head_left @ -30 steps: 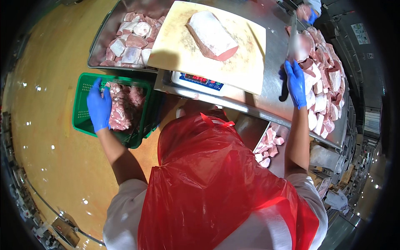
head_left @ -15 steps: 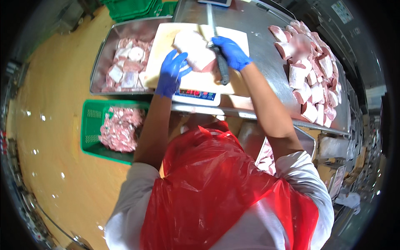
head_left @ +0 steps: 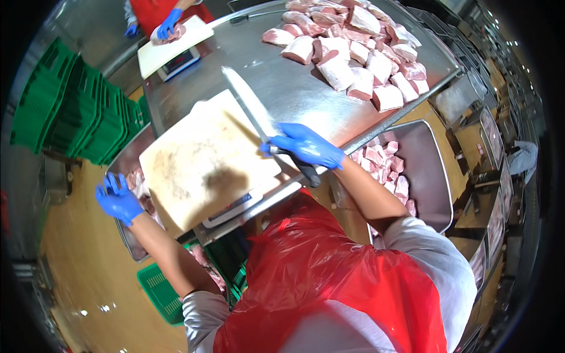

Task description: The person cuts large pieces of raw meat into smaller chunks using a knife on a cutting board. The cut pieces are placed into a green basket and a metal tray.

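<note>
My left hand (head_left: 119,200), in a blue glove, is open with its fingers spread, beside the metal tub (head_left: 132,152) left of the board; nothing shows in its grasp. Pieces of meat (head_left: 136,181) in that tub are partly covered by the cutting board. My right hand (head_left: 307,146), also gloved in blue, is closed around the dark handle of a long knife (head_left: 246,96). Its blade points up and away over the right edge of the cream cutting board (head_left: 197,165). No meat lies on the board's stained surface. Under the board's near edge, a scale (head_left: 232,210) shows in part.
Many cut meat blocks (head_left: 359,44) are piled on the steel table (head_left: 265,50). A metal tub (head_left: 429,176) with meat stands at right, a green crate (head_left: 162,294) below left. Green crates (head_left: 76,109) are stacked far left. A co-worker's gloved hand (head_left: 169,23) rests on meat across the table.
The large piece of meat has left the board. My left hand has moved off the board to the left. The view has turned, bringing a co-worker into sight; the knife stays in my right hand.
</note>
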The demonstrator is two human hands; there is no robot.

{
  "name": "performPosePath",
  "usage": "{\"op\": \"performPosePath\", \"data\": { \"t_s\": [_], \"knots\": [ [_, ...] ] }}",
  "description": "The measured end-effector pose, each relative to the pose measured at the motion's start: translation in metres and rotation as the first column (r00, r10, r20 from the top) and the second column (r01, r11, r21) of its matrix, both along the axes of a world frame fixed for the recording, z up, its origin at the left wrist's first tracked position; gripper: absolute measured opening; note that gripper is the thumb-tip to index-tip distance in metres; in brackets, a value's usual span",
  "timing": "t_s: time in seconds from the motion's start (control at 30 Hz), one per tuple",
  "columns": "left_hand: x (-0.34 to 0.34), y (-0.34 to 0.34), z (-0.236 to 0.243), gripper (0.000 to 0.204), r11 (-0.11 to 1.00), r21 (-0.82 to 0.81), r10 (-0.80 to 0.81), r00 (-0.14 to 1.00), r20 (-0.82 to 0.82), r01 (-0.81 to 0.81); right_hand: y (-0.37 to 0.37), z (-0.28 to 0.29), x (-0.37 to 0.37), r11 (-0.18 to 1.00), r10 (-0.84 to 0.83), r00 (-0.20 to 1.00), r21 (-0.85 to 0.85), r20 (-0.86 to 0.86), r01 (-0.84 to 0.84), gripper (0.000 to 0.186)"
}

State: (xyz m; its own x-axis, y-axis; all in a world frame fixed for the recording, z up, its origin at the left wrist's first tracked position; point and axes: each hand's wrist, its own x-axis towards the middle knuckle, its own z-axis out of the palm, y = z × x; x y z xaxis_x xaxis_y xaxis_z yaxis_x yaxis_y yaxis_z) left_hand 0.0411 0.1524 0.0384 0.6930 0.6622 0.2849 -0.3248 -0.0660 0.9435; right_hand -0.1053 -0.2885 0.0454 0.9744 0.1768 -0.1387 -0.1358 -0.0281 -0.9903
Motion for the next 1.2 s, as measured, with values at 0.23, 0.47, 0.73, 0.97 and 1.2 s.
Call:
{"op": "performPosePath", "data": {
  "t_s": [0.23,0.47,0.73,0.97,1.2],
  "knots": [
    [0.084,-0.343,0.014,0.056,0.402,0.303,-0.845,0.478,-0.240,0.864,-0.142,-0.116,-0.117,0.768,-0.581,0.814,-0.337,-0.006,0.545,0.029],
    [0.219,-0.590,-0.185,0.100,-0.227,0.434,-0.897,-0.014,-0.441,0.871,-0.181,-0.161,-0.196,0.530,-0.827,0.559,-0.418,-0.062,0.737,0.034],
    [0.189,-0.753,-0.242,0.121,-0.093,0.520,-0.772,0.269,-0.576,0.849,-0.215,-0.174,-0.288,0.346,-0.936,0.327,-0.530,-0.132,0.774,0.030],
    [0.140,-0.708,-0.241,0.097,-0.042,0.212,-0.917,0.047,-0.396,0.976,-0.278,-0.177,-0.194,0.486,-0.862,0.493,-0.473,-0.118,0.735,0.028],
    [0.129,-0.601,-0.188,0.083,0.042,-0.155,-0.884,-0.035,-0.467,0.987,-0.271,-0.146,-0.087,0.653,-0.695,0.719,-0.414,0.004,0.634,0.027]
  ]
}}
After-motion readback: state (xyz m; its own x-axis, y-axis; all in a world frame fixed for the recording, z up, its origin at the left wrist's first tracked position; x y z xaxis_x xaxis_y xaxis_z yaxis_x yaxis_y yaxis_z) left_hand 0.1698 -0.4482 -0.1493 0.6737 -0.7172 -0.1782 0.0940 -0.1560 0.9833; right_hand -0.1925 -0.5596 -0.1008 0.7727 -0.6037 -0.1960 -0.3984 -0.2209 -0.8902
